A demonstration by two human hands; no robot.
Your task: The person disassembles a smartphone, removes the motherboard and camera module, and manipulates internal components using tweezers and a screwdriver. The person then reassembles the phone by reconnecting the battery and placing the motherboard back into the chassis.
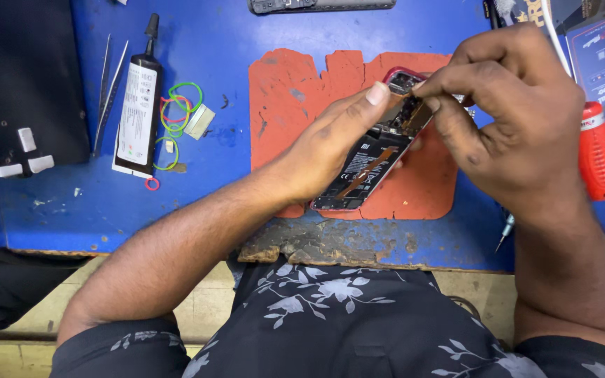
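**Opened Phone: Fingertip Work at the Camera End**

Head view. The left hand (330, 150) cradles an opened phone (372, 164), its fingers closed around the body and its thumb pressed along the near edge, close to the camera end. The phone is tilted above an orange work mat (288, 98), back cover off, with the battery and an orange flex strip exposed. The right hand (512, 119) comes in from the far side; its thumb and forefinger are pinched together at the upper end of the phone, beside the camera module. Whether a small part sits between the fingertips cannot be told.

For a clean result, the left-hand hold should stay firm so the phone does not rock, and the pinch should act lightly and straight, sparing the flex strip just below it.

Well left of the left hand lie an adhesive tube (138, 105), coloured rubber bands (180, 112) and tweezers (108, 87). Just right of the right hand lies a red-handled tool (596, 150).
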